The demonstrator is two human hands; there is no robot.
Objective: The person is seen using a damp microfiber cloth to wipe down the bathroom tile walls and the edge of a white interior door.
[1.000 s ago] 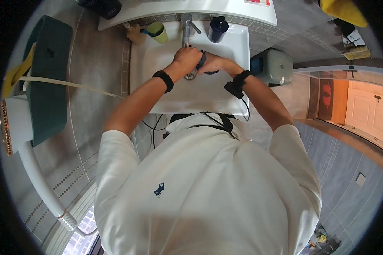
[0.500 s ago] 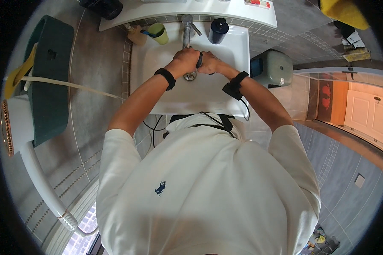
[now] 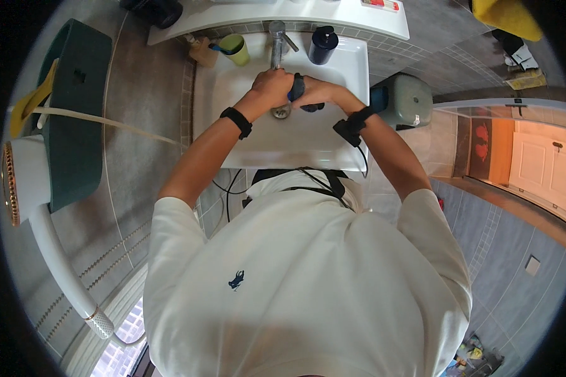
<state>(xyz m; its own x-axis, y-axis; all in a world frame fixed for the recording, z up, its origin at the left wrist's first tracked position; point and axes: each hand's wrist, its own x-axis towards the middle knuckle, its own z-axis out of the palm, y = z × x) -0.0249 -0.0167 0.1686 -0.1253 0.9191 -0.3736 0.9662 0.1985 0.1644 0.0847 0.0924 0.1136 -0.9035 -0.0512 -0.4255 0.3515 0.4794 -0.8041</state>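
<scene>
Over the white sink (image 3: pixel 233 147) my two hands meet just in front of the chrome faucet (image 3: pixel 277 44). My left hand (image 3: pixel 272 88) is closed with its knuckles up. My right hand (image 3: pixel 316 92) is bent at the wrist, its fingers curled. A small dark blue, soft-looking item (image 3: pixel 296 87) shows between the hands and again below the right hand; it looks like cloth, but its kind cannot be made out. Beneath them lies the metal drain (image 3: pixel 281 112). Both my wrists wear black bands, the right one with a box and cable.
On the sink's back rim stand a green cup (image 3: pixel 235 50), a beige pump bottle (image 3: pixel 202 52) and a dark blue canister (image 3: pixel 322 45). A white shelf (image 3: pixel 245 14) runs above. At the right is a grey-green bin (image 3: pixel 409 100); a hair dryer (image 3: pixel 28 182) hangs at the left.
My right wrist has bent and turned, and its forearm has shifted slightly right. More of the dark item now shows between and below the hands.
</scene>
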